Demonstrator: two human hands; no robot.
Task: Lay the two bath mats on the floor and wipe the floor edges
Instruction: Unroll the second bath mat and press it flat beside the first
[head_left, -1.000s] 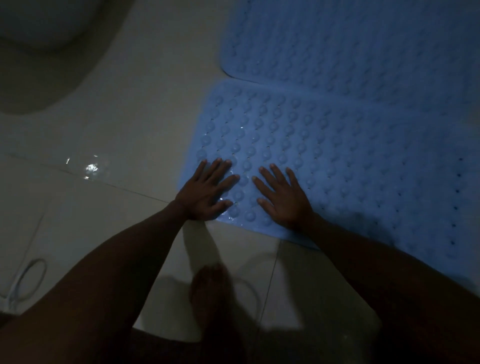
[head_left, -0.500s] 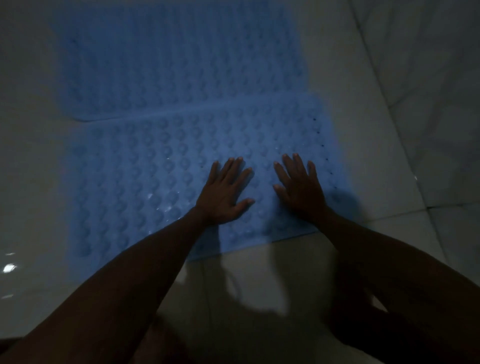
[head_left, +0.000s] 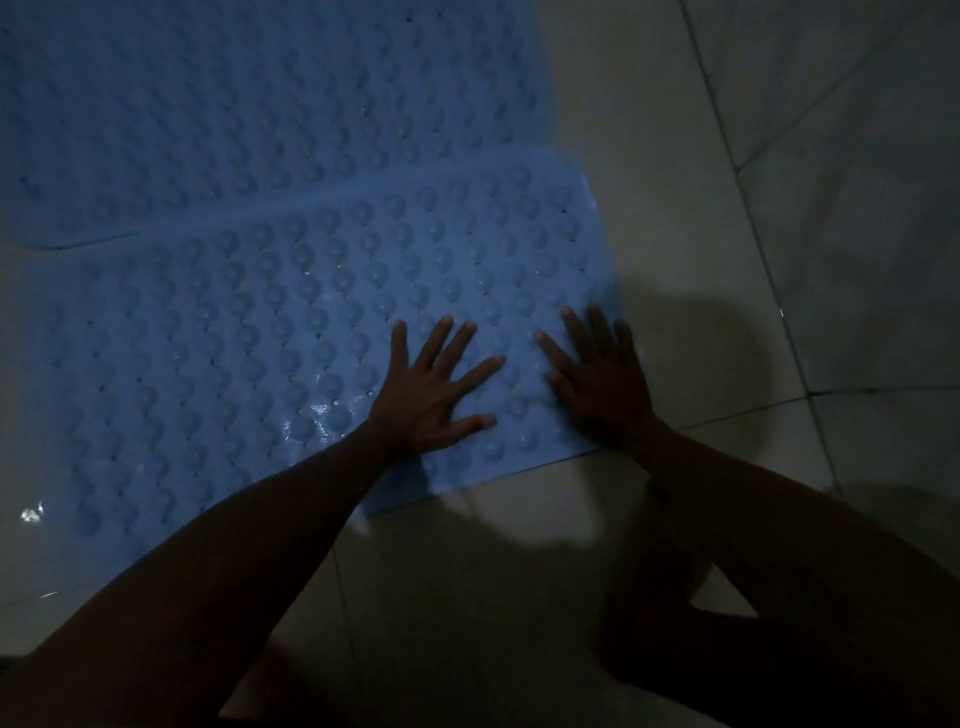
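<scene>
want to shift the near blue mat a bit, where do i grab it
Probably by the near right corner of the near mat, beside the right hand, pinching its thin edge from the bare floor side. The mat lies flat, its far edge meeting the far mat, so that border looks harder to lift.

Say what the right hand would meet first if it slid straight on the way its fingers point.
The right hand lies flat on the near bath mat, fingers pointing up the frame. Sliding on, it would probably cross that mat's bumps first, then reach the far bath mat.
</scene>
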